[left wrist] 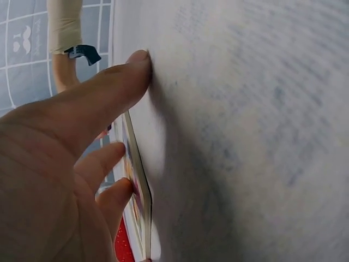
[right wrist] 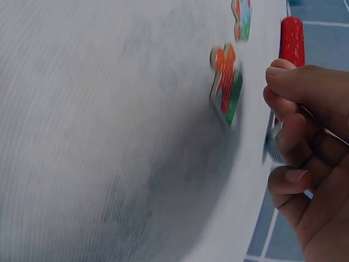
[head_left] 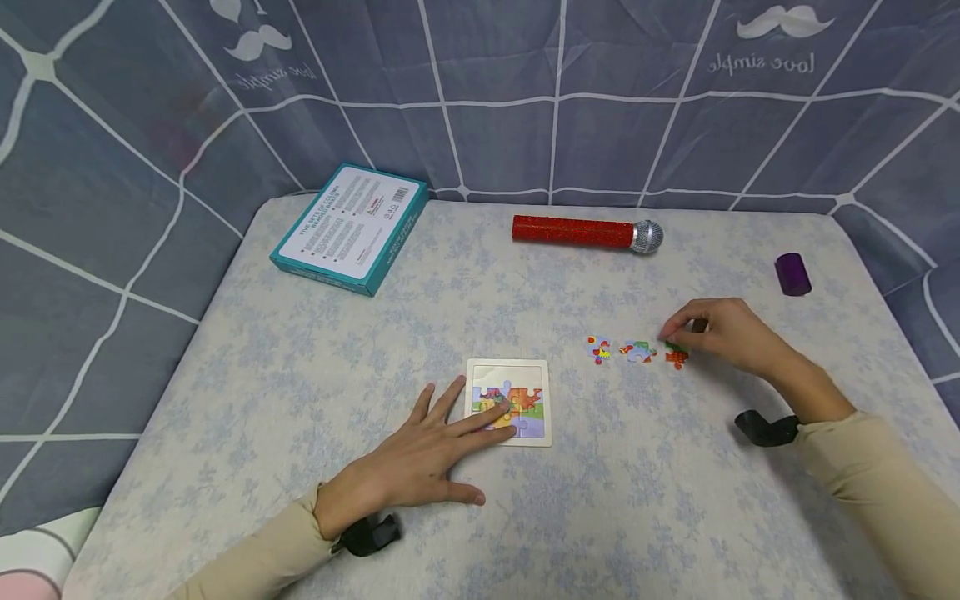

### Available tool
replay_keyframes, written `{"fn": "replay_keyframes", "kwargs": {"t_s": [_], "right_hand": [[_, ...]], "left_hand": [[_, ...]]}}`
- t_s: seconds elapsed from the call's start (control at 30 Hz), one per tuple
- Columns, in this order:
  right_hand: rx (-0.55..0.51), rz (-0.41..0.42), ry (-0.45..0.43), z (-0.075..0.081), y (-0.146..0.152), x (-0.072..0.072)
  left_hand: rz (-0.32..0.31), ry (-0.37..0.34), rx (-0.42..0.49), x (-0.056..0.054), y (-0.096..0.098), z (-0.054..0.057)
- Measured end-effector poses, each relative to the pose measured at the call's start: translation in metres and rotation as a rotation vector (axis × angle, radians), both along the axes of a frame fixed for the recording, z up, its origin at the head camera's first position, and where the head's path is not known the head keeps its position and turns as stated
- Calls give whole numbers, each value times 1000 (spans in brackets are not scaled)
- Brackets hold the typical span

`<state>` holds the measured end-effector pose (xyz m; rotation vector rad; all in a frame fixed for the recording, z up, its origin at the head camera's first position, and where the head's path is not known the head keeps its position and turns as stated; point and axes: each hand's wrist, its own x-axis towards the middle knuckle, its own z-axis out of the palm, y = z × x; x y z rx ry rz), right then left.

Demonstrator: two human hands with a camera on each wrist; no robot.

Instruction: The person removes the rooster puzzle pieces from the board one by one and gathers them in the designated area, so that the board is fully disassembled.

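A small square jigsaw puzzle lies on the table, coloured pieces filling its lower part and bare cream backing showing above. My left hand has its fingers spread, and two fingertips rest on the puzzle's left side. To the right, three loose jigsaw pieces lie in a row: a blue-and-red one, a pale blue one and a red-and-green one. Over that last piece hovers my right hand, fingers loosely bent, thumb and index tips close together. In the right wrist view, the red-and-green piece is apart from the fingers.
Behind the pieces lies a red microphone with a silver head. A teal-and-white box sits at the back left, and a purple cylinder at the far right. A grey curtain borders the table's back.
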<state>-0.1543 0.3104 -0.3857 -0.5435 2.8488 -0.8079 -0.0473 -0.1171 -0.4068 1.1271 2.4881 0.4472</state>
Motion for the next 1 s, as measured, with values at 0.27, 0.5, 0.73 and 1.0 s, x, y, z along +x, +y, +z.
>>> {"fn": "replay_keyframes", "kwargs": {"t_s": [0.27, 0.5, 0.73, 1.0], "right_hand": [[-58, 78, -55, 2, -26, -1], [-85, 177, -85, 1, -70, 0], [-158, 309, -112, -6, -125, 8], [-190, 425, -134, -13, -172, 12]], "left_hand": [[-23, 26, -14, 0, -3, -1], [-33, 16, -30, -1, -4, 0], [-45, -14, -66, -3, -3, 2], [-60, 0, -77, -3, -3, 3]]}}
